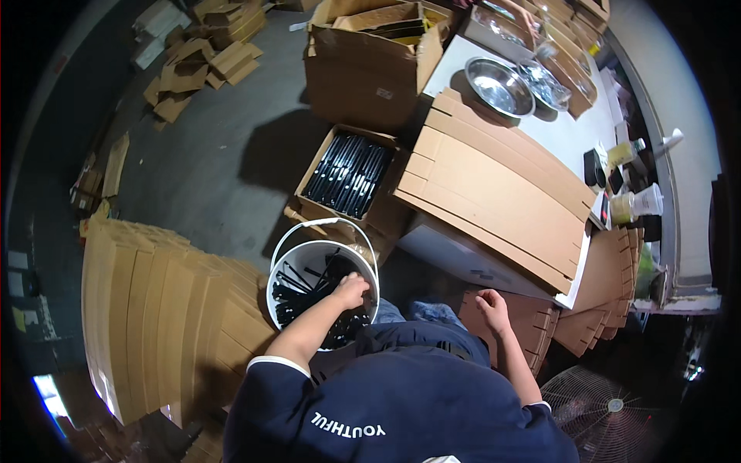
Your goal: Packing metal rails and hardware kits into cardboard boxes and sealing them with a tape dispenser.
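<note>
My left hand (353, 291) reaches into a white bucket (272, 297) in front of me. Its fingers are curled among slim black plastic pieces (297, 293) heaped inside; what they grip is hidden. On my right side, my right hand (492, 310) is raised above brown cardboard sheets, its fingers bent in toward the thumb, with nothing visible in them. Just beyond the bucket, whose white handle (320, 222) stands up, an open carton (302, 185) holds rows of shiny black items (349, 176) packed closely together.
Flat cardboard (494, 185) covers much of the white table (571, 143) on the right, with a steel bowl (500, 85) behind it. Folded cartons (154, 301) are stacked at left. A large box (359, 81) stands ahead; a fan (614, 405) is at lower right.
</note>
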The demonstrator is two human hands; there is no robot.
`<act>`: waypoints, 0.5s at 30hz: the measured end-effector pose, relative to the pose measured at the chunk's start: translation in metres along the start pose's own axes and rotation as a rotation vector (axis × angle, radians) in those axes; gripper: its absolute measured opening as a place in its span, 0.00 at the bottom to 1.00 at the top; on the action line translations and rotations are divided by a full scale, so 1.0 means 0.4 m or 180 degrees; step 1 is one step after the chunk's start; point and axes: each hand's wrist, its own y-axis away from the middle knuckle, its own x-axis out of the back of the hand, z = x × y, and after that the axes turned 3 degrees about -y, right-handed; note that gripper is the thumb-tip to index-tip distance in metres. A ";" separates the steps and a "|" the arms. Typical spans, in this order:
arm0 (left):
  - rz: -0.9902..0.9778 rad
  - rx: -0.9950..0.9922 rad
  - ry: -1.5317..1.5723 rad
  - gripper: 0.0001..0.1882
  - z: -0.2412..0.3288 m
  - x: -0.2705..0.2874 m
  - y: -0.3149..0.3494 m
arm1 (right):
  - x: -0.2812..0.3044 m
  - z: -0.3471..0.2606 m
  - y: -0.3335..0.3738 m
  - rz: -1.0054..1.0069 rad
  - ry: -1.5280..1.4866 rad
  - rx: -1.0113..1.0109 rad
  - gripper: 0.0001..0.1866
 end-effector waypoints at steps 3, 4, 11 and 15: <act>-0.0390 -0.0205 0.0388 0.15 -0.008 -0.025 -0.003 | 0.002 0.003 0.013 0.0072 -0.0040 0.0019 0.10; -0.0428 -0.0244 0.0366 0.15 -0.010 -0.010 0.003 | 0.004 -0.016 0.017 0.0040 0.0020 0.0001 0.10; 0.0445 -0.0090 0.1395 0.12 0.004 0.146 0.080 | 0.021 -0.084 -0.050 -0.0116 0.0419 0.0069 0.11; 0.1269 0.0152 0.1623 0.10 0.028 0.161 0.105 | 0.004 -0.152 -0.101 -0.0434 0.0739 0.0425 0.13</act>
